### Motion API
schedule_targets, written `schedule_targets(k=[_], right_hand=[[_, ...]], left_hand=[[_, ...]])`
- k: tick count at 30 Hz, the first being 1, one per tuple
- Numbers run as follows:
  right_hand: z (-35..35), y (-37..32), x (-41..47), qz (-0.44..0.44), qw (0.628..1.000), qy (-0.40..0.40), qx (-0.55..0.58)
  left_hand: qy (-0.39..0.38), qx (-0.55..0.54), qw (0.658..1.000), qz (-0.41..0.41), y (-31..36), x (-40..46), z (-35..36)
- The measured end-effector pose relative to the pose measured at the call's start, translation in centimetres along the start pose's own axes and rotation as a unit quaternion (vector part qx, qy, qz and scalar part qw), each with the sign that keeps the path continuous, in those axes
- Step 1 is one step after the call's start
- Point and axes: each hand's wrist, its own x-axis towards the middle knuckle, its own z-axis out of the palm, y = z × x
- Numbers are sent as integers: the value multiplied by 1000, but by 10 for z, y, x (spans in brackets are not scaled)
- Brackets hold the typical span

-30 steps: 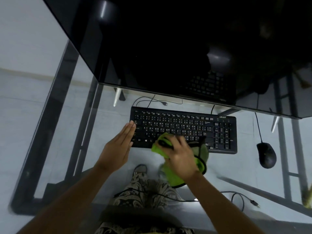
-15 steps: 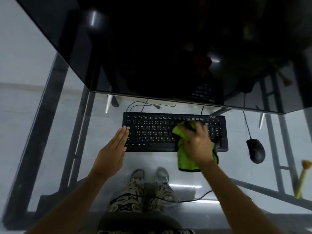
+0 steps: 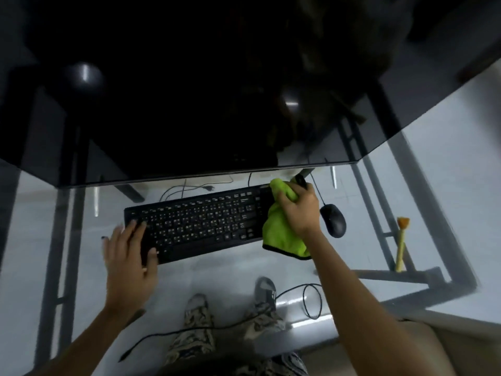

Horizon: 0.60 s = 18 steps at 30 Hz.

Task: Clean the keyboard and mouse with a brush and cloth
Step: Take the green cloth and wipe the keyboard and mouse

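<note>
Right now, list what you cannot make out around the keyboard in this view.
- Keyboard right end, head view: covered by the green cloth and the right hand.
- Key legends: too small and blurred to read.
- Dark object at the right hand's fingertips: mostly hidden by cloth; cannot identify.
- Keys beneath the left hand: hidden by its fingers.
- Monitor: dark, only dim reflections.

The black keyboard [image 3: 200, 226] lay flat and askew on the glass desk. A bunched green cloth [image 3: 282, 229] covered its right end. The black mouse [image 3: 333, 219] sat just right of it.
</note>
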Motion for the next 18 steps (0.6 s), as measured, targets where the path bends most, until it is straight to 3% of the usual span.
schedule_targets(k=[2, 4, 7, 9, 11, 14, 15, 18], right_hand=[[-35, -1, -12, -6, 996, 7, 87], [-48, -4, -22, -4, 989, -9, 150], [-95, 23, -31, 4, 985, -41, 167], [-122, 38, -33, 22, 973, -34, 226], [-161, 62, -36, 86, 922, -22, 376], [-213, 101, -39, 181, 771, -83, 605], [-224, 112, -39, 189, 739, -101, 638], [-243, 136, -37, 178, 711, -105, 672]], left_hand=[[-24, -104, 994, 17, 73, 20, 6], [-145, -256, 955, -28, 140, 40, 16], [-357, -420, 823, -136, 259, 59, 54], [-427, -483, 738, -200, 300, 64, 71], [-458, -514, 690, -224, 332, 61, 92], [-441, -507, 712, -204, 376, 54, 121], [-435, -509, 716, -196, 389, 51, 133], [-492, -549, 627, -253, 424, 43, 152]])
